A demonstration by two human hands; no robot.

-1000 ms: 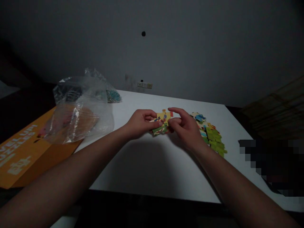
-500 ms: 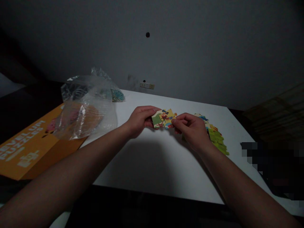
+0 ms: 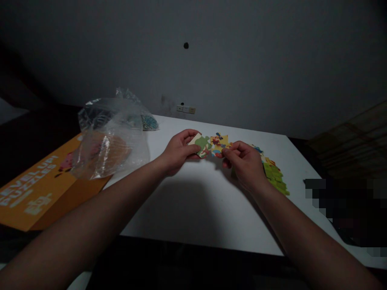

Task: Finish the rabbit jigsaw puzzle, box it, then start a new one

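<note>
Left hand: the left hand (image 3: 178, 151) is lifted a little over the table, thumb and fingers pinched on the left end of a green and cream puzzle piece (image 3: 202, 146).
Right hand: the right hand (image 3: 245, 164) is also raised, fingertips pinched on the right side of a yellow and red puzzle piece (image 3: 220, 144).
Pieces: the two held pieces meet edge to edge between the hands, above the far middle of the table; whether they are locked together cannot be told in the dim light.
Hands together: the hands are near each other, apart only by the span of the two pieces.
Loose pile: a pile of puzzle pieces (image 3: 273, 175), mostly green with some yellow and blue, lies on the table just behind and to the right of the right hand, near the table's right edge.
Table: the white table (image 3: 193, 209) has a wide bare stretch between the hands and its near edge.
Left side: a clear plastic bag (image 3: 111, 135) lies crumpled over the table's left edge and rests partly on an orange box (image 3: 36, 193), well apart from the left hand.
Far edge: the table's far edge meets a grey wall (image 3: 242, 72), with a small wall socket (image 3: 185, 108) just above it.
</note>
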